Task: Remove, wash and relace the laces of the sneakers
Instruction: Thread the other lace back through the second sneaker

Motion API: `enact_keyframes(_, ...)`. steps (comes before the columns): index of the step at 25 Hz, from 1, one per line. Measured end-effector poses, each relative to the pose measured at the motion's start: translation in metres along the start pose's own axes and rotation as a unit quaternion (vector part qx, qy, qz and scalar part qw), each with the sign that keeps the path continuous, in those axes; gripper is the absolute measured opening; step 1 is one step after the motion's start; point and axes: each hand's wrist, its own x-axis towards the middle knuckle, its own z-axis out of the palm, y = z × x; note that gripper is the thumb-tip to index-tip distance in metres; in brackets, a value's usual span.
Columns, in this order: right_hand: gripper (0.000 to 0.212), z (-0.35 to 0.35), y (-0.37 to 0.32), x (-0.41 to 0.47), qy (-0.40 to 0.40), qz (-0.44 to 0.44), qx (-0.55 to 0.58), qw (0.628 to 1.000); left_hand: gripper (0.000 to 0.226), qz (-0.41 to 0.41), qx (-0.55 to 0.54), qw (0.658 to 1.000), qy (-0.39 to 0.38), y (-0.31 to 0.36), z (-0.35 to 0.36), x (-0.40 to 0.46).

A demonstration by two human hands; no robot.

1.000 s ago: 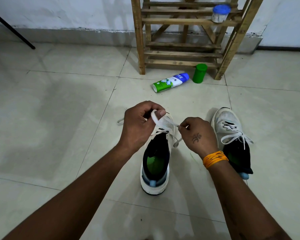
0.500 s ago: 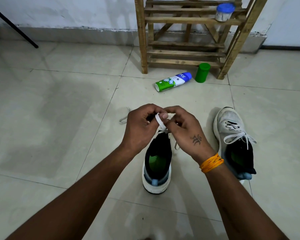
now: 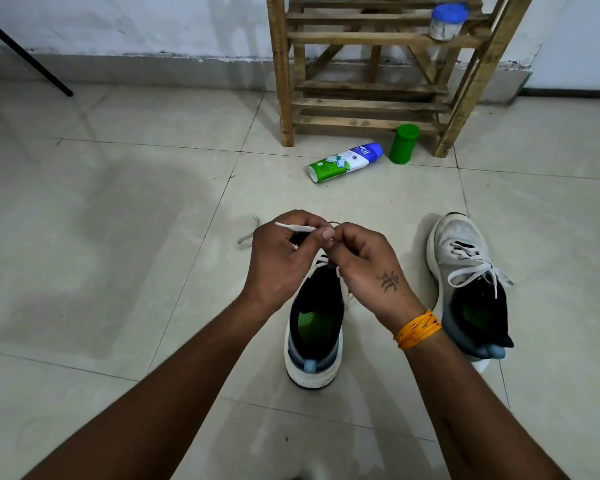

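A loose end of white lace [image 3: 248, 233] lies on the tiled floor [image 3: 118, 237] just left of the left hand [image 3: 281, 261]. That hand has its fingers curled, pinching the stiff white lace tip [image 3: 293, 226] between thumb and forefinger, with the tip poking out to the left over its knuckles. Touching it on its right side, the right hand [image 3: 368, 271] is also curled, its fingertips closed on the same lace where the two hands meet. Below both hands stands the near sneaker [image 3: 314, 337], heel toward the person, its upper eyelets hidden under the hands. Right of the right hand, apart from it, rests the second sneaker [image 3: 465, 278], laced and tied in a bow. Beyond the hands, a green-and-white bottle [image 3: 345, 162] lies on its side near a green container [image 3: 404, 143] at the foot of a wooden rack [image 3: 281, 81].
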Motion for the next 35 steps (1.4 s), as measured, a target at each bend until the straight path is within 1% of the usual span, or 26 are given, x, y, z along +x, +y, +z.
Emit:
enact_keyframes(1, 0.022, -0.001, 0.004, 0.001, 0.021, 0.005, -0.012, 1.000, 0.004, -0.003, 0.000, 1.000, 0.001, -0.001, 0.000, 0.000)
enact_keyframes(3, 0.015, -0.009, 0.013, 0.004, 0.067, 0.023, -0.075, 0.995, 0.003, -0.006, 0.002, 1.000, 0.006, -0.002, -0.002, 0.001)
enact_keyframes(4, 0.010, -0.012, 0.015, 0.003, 0.066, 0.028, -0.084, 0.994, 0.003, -0.005, 0.004, 1.000, 0.005, -0.003, -0.004, 0.001)
enact_keyframes(6, 0.005, -0.009, 0.011, 0.000, 0.020, 0.023, -0.027, 0.999, 0.004, -0.006, 0.003, 1.000, -0.006, -0.004, -0.004, 0.000)
enact_keyframes(7, 0.008, -0.005, 0.007, -0.002, 0.000, 0.015, -0.002, 1.000, 0.004, -0.012, -0.002, 1.000, -0.014, -0.005, -0.003, 0.000)
enact_keyframes(8, 0.015, -0.002, 0.005, -0.002, 0.000, 0.009, 0.005, 1.000, 0.004, -0.021, -0.007, 1.000, -0.023, -0.006, -0.002, 0.000)
enact_keyframes(9, 0.020, 0.000, 0.006, -0.001, 0.017, 0.011, 0.005, 1.000, 0.005, -0.036, -0.007, 0.999, -0.030, -0.008, -0.002, 0.000)
enact_keyframes(11, 0.019, -0.004, 0.014, 0.002, 0.063, 0.024, -0.006, 0.998, 0.006, -0.070, 0.005, 0.997, -0.043, -0.012, -0.003, 0.002)
enact_keyframes(14, 0.017, -0.011, 0.026, 0.005, 0.075, 0.041, -0.028, 0.996, 0.005, -0.096, 0.039, 0.993, -0.059, -0.017, -0.007, 0.004)
enact_keyframes(16, 0.015, -0.011, 0.028, 0.003, 0.070, 0.032, -0.069, 0.995, 0.003, -0.095, 0.065, 0.992, -0.052, -0.019, -0.008, 0.005)
enact_keyframes(18, 0.008, -0.011, 0.028, 0.000, 0.093, -0.020, -0.187, 0.978, 0.004, -0.095, 0.073, 0.992, -0.047, -0.020, -0.008, 0.007)
enact_keyframes(19, 0.014, -0.011, 0.026, 0.000, 0.103, -0.052, -0.240, 0.964, 0.004, -0.097, 0.072, 0.991, -0.050, -0.020, -0.008, 0.007)
enact_keyframes(20, 0.023, -0.011, 0.024, 0.001, 0.101, -0.077, -0.255, 0.959, 0.005, -0.097, 0.072, 0.991, -0.054, -0.018, -0.007, 0.008)
enact_keyframes(21, 0.026, -0.011, 0.023, 0.003, 0.082, -0.085, -0.225, 0.967, 0.005, -0.096, 0.074, 0.991, -0.059, -0.017, -0.005, 0.009)
enact_keyframes(22, 0.023, -0.009, 0.020, 0.004, 0.055, -0.068, -0.175, 0.981, 0.005, -0.094, 0.075, 0.991, -0.062, -0.017, -0.004, 0.009)
enact_keyframes(24, 0.008, -0.007, 0.016, 0.007, 0.019, 0.000, -0.086, 0.996, 0.004, -0.091, 0.074, 0.991, -0.063, -0.017, -0.002, 0.009)
enact_keyframes(25, 0.005, -0.007, 0.017, 0.009, 0.019, 0.019, -0.067, 0.997, 0.004, -0.094, 0.073, 0.991, -0.061, -0.018, 0.000, 0.009)
enact_keyframes(27, 0.010, -0.008, 0.025, 0.012, 0.045, 0.026, -0.077, 0.996, 0.005, -0.116, 0.102, 0.986, -0.064, -0.024, 0.000, 0.008)
enact_keyframes(28, 0.011, -0.008, 0.029, 0.013, 0.061, 0.026, -0.086, 0.994, 0.011, -0.130, 0.146, 0.977, -0.081, -0.029, 0.000, 0.007)
enact_keyframes(29, 0.011, -0.009, 0.033, 0.014, 0.074, 0.031, -0.086, 0.993, 0.019, -0.146, 0.210, 0.960, -0.111, -0.034, 0.001, 0.006)
enact_keyframes(31, 0.011, -0.007, 0.042, 0.017, 0.088, 0.063, -0.069, 0.992, 0.031, -0.163, 0.320, 0.918, -0.169, -0.042, 0.005, 0.001)
enact_keyframes(32, 0.012, -0.006, 0.045, 0.017, 0.094, 0.088, -0.062, 0.990, 0.031, -0.170, 0.338, 0.908, -0.178, -0.044, 0.007, 0.000)
enact_keyframes(35, 0.017, 0.002, 0.051, 0.020, 0.106, 0.176, -0.017, 0.979, 0.018, -0.205, 0.339, 0.903, -0.164, -0.049, 0.008, 0.006)
